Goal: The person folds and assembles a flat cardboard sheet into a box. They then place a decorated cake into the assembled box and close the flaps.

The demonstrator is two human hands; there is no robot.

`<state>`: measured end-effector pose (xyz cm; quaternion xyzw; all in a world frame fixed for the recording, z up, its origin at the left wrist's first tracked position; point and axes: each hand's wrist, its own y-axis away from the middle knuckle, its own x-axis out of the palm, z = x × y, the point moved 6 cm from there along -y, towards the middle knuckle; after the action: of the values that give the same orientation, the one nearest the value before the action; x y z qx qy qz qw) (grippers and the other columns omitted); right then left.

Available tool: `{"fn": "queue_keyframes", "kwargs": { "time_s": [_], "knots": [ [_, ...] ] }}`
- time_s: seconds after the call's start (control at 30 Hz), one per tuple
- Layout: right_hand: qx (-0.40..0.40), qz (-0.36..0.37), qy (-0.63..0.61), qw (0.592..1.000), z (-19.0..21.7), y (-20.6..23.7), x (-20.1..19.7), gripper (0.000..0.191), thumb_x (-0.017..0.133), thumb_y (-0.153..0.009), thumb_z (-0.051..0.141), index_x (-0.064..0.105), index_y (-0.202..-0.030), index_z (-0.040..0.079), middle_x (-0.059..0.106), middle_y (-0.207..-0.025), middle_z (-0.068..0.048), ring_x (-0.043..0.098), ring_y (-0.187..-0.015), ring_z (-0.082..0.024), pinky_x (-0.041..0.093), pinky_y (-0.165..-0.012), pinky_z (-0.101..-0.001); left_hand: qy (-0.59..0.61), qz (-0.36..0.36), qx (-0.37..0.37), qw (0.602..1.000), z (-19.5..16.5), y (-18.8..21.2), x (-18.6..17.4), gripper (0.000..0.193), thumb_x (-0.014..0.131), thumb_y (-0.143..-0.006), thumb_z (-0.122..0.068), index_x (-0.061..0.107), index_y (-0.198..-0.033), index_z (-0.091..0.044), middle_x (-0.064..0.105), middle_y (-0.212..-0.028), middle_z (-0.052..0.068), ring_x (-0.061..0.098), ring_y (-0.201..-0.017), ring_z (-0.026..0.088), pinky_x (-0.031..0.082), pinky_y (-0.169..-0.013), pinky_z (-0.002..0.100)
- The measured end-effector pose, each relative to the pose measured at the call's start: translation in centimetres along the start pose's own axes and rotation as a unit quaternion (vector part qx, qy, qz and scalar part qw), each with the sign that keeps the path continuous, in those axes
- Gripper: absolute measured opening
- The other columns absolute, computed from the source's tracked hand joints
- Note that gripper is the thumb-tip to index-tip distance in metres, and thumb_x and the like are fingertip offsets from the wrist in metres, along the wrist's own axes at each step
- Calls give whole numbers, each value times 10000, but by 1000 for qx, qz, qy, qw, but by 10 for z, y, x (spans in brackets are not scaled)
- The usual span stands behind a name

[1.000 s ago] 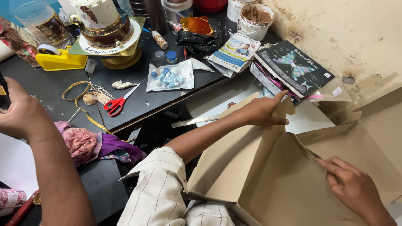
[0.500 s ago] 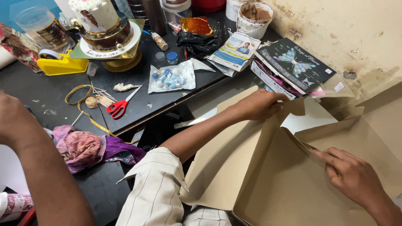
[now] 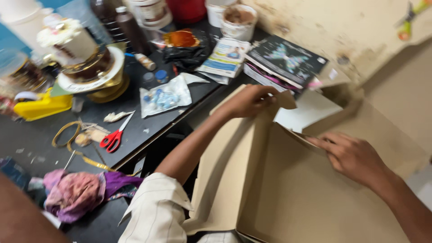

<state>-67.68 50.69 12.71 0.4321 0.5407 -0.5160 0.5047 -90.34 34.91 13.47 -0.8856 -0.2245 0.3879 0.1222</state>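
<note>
A large brown cardboard box lies open in front of me, its flaps up. My left hand, on an arm with a striped short sleeve, grips the top edge of the box's left flap. To the right, the fingers of my right hand pinch the edge of an inner flap. A white sheet shows behind the flaps between the two hands.
A black table carries red scissors, a clear bag of blue pieces, a yellow tape holder, a cake stand, jars, booklets and a pink cloth. Another person's arm fills the lower left corner.
My right hand has slid up along the inner flap toward my left hand, which keeps its grip. The other person's arm has dropped lower at the left.
</note>
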Motion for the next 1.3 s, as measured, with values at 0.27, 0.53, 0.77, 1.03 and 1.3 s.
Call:
{"fn": "queue_keyframes", "kwargs": {
  "time_s": [0.27,0.53,0.77,1.03,1.3],
  "knots": [
    [-105,-32,160,981,33,12,-13,582,698,-785,62,666,-1346,214,644,-1028,-23,649,-868,-186,558,-699,-335,17,148,18,989,-64,13,7,198,664,-985,-153,737,-1138,-51,739,-822,100,677,-702,225,546,-668,359],
    [-56,-83,116,988,37,37,-54,582,689,-693,2,746,-1243,186,652,-968,-19,648,-820,-204,551,-679,-343,-116,75,85,987,-145,9,16,129,714,-972,-142,780,-1057,-70,709,-782,120,648,-766,302,523,-726,404],
    [-1,-101,-39,994,18,51,-60,588,606,-661,-80,777,-1173,153,704,-946,-26,688,-851,-242,561,-721,-393,-86,62,95,990,-167,7,37,165,697,-964,-135,762,-1104,-79,730,-835,103,659,-820,295,528,-778,418],
    [0,-60,-187,981,0,39,-51,582,539,-653,-54,774,-1154,126,721,-968,-72,684,-799,-277,551,-714,-400,-90,45,50,994,-155,19,41,190,699,-965,-146,768,-1139,-115,723,-791,72,614,-757,279,515,-773,406],
    [-1,-36,-164,986,-7,20,-15,566,557,-713,-37,789,-1179,185,730,-935,-65,678,-802,-284,535,-719,-423,-74,45,-47,995,-127,19,44,189,666,-1004,-187,767,-1160,-150,711,-850,104,638,-855,278,507,-844,436]
  ]
}}
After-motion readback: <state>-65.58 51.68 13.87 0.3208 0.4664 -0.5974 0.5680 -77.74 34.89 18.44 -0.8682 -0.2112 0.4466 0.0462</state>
